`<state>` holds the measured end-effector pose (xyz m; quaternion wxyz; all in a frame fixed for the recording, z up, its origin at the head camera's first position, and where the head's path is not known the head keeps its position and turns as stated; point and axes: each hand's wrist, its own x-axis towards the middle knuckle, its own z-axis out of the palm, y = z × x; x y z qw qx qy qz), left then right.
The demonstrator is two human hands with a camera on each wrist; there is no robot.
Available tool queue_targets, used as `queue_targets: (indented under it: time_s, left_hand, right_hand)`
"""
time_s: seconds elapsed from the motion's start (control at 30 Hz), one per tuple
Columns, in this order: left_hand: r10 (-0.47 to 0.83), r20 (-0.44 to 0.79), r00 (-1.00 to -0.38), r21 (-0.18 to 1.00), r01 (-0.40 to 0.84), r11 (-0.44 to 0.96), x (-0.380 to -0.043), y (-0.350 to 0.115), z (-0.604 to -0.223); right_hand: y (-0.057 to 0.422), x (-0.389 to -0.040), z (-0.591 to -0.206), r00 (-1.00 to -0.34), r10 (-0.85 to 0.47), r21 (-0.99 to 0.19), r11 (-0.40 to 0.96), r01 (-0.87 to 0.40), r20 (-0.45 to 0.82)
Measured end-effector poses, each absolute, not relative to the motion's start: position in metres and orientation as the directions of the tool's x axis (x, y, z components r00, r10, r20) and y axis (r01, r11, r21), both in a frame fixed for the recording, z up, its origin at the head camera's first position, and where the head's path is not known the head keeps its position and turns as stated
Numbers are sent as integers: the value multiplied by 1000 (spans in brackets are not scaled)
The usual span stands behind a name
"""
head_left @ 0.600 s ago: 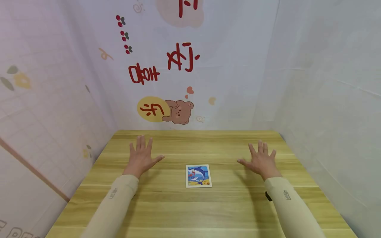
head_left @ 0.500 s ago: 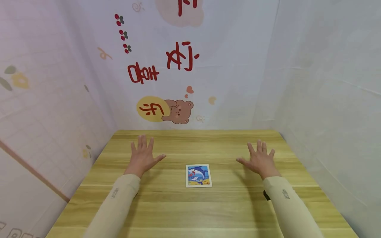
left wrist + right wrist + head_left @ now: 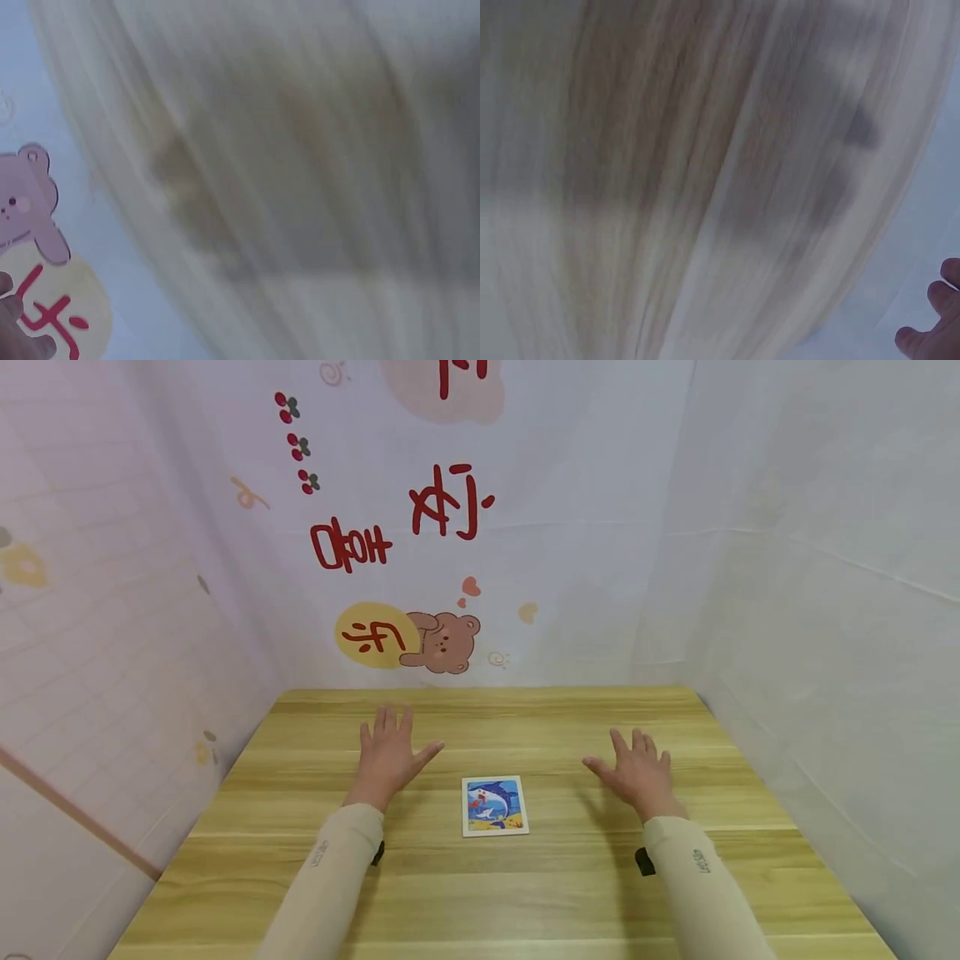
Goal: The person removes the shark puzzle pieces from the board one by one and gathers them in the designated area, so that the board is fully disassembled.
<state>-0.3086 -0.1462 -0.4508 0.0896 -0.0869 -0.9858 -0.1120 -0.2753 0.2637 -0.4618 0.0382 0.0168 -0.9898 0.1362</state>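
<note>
A small square picture card [image 3: 494,805] with a blue shark on it lies flat on the wooden table [image 3: 495,893]. My left hand [image 3: 390,753] hovers palm down to the left of the card, fingers spread and straight, holding nothing. To the card's right my right hand [image 3: 634,767] is also palm down with spread fingers and holds nothing. Both wrist views are blurred and show only streaked tabletop; fingertips [image 3: 9,315] show at the left view's edge, and fingertips [image 3: 937,315] at the right view's lower corner.
White fabric walls enclose the table on the left, back and right. The back wall [image 3: 480,527] carries red characters and a brown bear drawing [image 3: 442,643]. Bare wood lies in front of the card towards me.
Both hands have drawn inward toward the card; the left moved right and the right moved left and slightly nearer to me. The card has not moved.
</note>
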Motion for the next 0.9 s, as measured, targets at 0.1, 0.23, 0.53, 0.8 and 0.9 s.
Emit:
queue_targets:
  time_s: [0.1,0.23,0.53,0.8,0.9]
  left_hand:
    - [160,208,-965,233,208,950,-305,-134,-458]
    - [154,229,-961,317,223,922,-300,-119,-466]
    - [87,235,-968,560,208,802,-294,-96,-482]
    - [122,218,-968,637,236,734,-285,-79,-498]
    - [151,203,-967,637,248,730,-280,-75,-503]
  right_hand:
    - [258,-275,-466,-994,-35,-283,957,-62,99]
    - [252,-275,-470,-992,-30,-343,937,-71,124]
    - [225,-279,-467,-990,-6,-568,819,-85,139]
    - [199,-281,-472,-996,46,-723,690,-24,77]
    - [188,-281,-475,-996,49,-747,664,-23,74]
